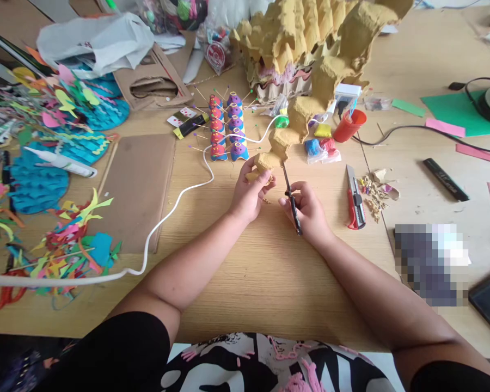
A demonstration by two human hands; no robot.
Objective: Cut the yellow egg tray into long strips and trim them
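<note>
My left hand (248,191) grips the near end of a long yellow egg carton strip (300,117), which slants up and away to the right. In my right hand (310,212) is a pair of scissors (294,209) with black handles. Their blades point up and meet the strip's lower edge, just right of my left fingers. How far apart the blades are I cannot tell. Beyond my left hand stand two painted egg carton pieces, one red and blue (218,130), one purple and blue (237,130), with pins stuck in them.
Stacked egg trays (286,38) rise at the back. A white cable (179,198) crosses the table on the left, by a cardboard sheet (136,190) and colored paper scraps (71,239). Toward the right are a utility knife (355,201), carton scraps (375,190) and a red cup (350,126).
</note>
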